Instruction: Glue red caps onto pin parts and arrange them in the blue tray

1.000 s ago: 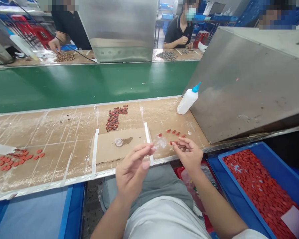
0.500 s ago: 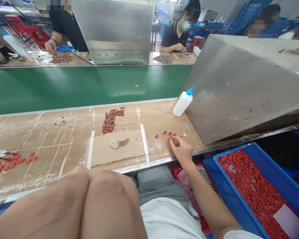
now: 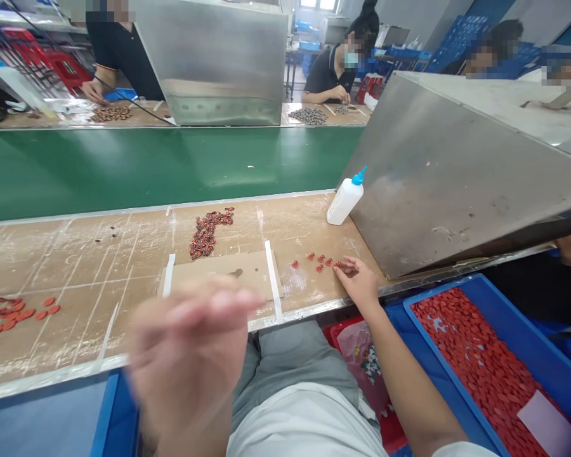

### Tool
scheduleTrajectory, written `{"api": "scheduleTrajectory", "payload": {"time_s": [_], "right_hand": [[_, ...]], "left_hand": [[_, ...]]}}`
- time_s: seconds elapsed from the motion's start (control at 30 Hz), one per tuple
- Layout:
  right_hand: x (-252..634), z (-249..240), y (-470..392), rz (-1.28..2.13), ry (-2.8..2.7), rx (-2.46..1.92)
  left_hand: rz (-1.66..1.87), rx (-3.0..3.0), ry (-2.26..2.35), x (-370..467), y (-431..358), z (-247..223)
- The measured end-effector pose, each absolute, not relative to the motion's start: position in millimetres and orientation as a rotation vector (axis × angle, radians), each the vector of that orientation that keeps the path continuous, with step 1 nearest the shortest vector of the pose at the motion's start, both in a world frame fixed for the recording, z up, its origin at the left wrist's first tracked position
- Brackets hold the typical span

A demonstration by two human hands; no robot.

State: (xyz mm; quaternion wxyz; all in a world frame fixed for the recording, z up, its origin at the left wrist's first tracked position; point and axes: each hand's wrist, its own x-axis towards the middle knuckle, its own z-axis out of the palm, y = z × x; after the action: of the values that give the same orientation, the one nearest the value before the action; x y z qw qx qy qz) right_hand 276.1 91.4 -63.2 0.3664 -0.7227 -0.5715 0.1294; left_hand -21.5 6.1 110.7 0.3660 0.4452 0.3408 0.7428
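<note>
My left hand (image 3: 190, 355) is raised close to the camera over the table's front edge, smeared by motion. Its fingers look bent, but their grip does not show, and it covers part of the taped cardboard sheet (image 3: 247, 279). At the right of the table my right hand (image 3: 361, 284) has thumb and fingertips closed on a small red disc (image 3: 339, 264) with a darker piece on top. Several similar red discs (image 3: 320, 268) stand just left of those fingers. Behind the cardboard lies a pile of small red-and-black pieces (image 3: 203, 238).
A white bottle with blue nozzle (image 3: 345, 202) stands beside a large metal box (image 3: 457, 184). Loose red discs (image 3: 23, 313) lie at left. A blue bin (image 3: 492, 381) full of red pieces sits at lower right. Beyond the green belt (image 3: 195, 158), co-workers handle small parts.
My left arm, folded near the camera before, has swung so that its hand now shows over the table edge. My right hand let go of one red disc and moved right to another.
</note>
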Motion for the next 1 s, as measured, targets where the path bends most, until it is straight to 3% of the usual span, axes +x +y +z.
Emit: {"api": "scheduleTrajectory", "payload": {"time_s": [0.3, 0.77, 1.0], "right_hand": [[268.7, -63.6, 100.3, 0.545, -1.505, -1.725], [261.7, -73.6, 116.9, 0.779, -1.544, -1.590], [253.6, -58.0, 119.3, 0.480, -1.774, -1.682]], "left_hand": [[1.106, 1.893, 1.455, 21.9, 95.4, -33.5], [0.925, 1.882, 1.347, 61.0, 145.6, -65.2], [1.027, 1.828, 1.325, 59.1, 141.1, -58.3]]}}
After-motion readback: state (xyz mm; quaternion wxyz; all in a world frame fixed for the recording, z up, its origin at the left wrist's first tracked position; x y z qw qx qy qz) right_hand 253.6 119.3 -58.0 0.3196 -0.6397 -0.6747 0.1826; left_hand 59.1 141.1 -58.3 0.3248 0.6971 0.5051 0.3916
